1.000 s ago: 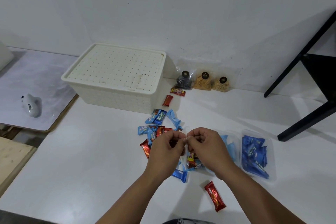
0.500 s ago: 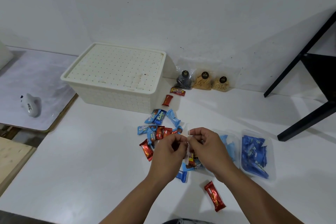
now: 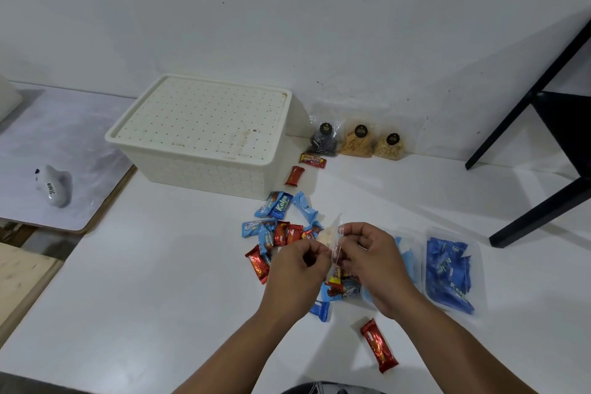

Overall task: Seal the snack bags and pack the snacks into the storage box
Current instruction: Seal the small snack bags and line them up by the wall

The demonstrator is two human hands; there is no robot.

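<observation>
Between both hands (image 3: pixel 299 265) (image 3: pixel 372 260), pinched clear snack bag (image 3: pixel 335 241)

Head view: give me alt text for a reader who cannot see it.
Both hands, left hand and right hand, pinch the top of a clear snack bag above scattered blue and red wrapped snacks on a white table. Behind them stands the lidded cream storage box.

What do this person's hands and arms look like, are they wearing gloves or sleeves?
No gloves and no sleeves show: the left hand and right hand are bare, and both forearms are uncovered up to the bottom edge of the picture. No watch, ring or bracelet is visible on the sides that face the camera.
</observation>
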